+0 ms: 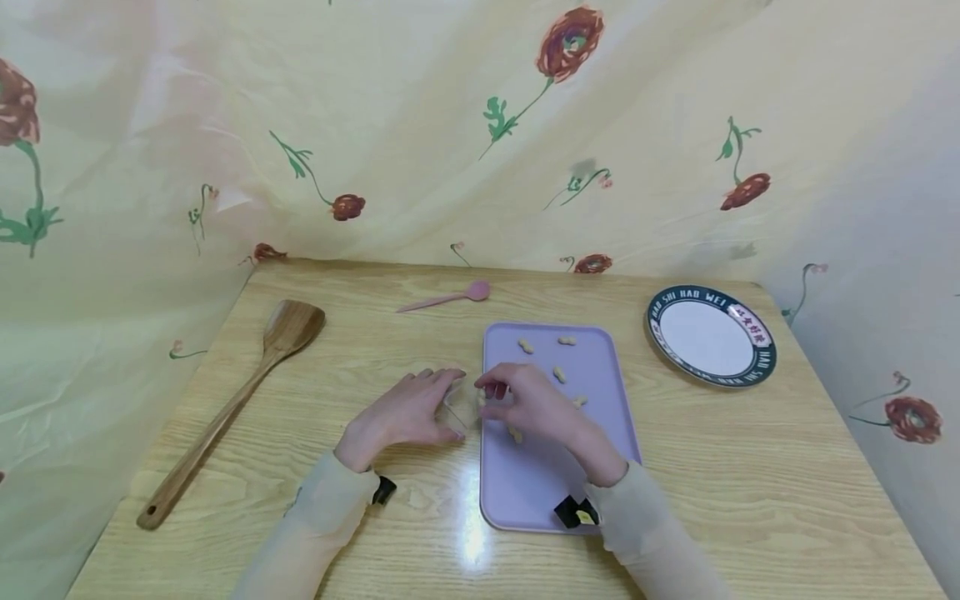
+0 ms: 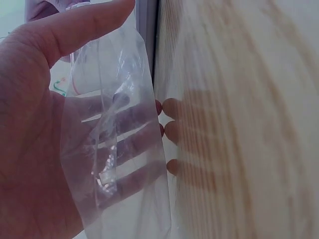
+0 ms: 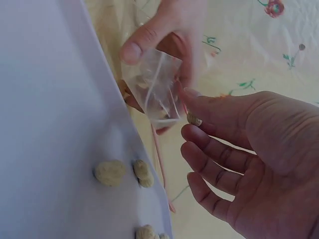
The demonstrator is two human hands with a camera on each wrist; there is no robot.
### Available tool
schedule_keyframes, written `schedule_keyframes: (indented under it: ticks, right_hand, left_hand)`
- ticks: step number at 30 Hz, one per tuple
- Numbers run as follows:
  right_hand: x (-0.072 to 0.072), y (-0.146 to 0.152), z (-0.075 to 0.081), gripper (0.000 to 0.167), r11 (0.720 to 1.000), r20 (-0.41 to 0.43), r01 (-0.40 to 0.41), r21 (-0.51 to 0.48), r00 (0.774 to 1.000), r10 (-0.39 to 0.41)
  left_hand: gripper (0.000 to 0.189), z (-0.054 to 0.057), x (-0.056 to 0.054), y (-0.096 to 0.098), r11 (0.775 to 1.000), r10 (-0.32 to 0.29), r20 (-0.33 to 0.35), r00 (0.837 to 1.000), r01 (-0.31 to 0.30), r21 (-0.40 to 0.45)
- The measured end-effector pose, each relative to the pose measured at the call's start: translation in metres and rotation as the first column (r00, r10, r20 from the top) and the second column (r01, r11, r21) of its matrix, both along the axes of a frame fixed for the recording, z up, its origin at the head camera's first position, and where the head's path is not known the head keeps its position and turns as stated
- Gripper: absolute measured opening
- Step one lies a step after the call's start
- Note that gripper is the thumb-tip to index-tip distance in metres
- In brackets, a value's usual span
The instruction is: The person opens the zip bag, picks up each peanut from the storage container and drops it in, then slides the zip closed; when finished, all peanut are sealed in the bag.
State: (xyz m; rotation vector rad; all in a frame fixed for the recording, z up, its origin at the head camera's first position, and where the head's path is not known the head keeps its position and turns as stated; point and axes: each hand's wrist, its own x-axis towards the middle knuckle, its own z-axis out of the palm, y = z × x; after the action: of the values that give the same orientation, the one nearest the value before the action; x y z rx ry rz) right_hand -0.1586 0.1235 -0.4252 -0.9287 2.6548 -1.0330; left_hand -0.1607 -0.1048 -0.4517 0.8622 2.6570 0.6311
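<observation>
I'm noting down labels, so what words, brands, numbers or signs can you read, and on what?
"HAO SHI HAO WEI": on the plate, upper edge.
"HAO SHI": same plate, right edge.
Chinese characters at its upper right, lettering along its lower edge: too small to read.

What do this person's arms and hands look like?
The left hand and right hand are bare, without gloves. Loose, pale cream fabric sleeves reach to the wrists. A small, angular black piece shows at the left wrist; a second black piece, with a yellow mark, shows at the right.
</observation>
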Motion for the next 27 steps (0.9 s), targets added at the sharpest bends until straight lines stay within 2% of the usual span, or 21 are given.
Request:
schedule_keyframes:
  ticks: [8,27]
  right_hand:
    - [0.0020,-0.0069,-0.0075,0.034,0.999,0.016,0.011,0.047,1.000,-0.012]
    - [0.0032,-0.0074,-0.0070,0.035,0.998,0.045,0.017,0.061,0.999,-0.019]
  left_hand:
    - [0.089,0.0005,0.0000,0.0008,1.000,-0.008,-0.014,1.000,0.007,-0.005]
    - [0.088,-0.0005,-0.0003,0.0008,1.000,0.001,0.003,1.000,-0.001,-0.013]
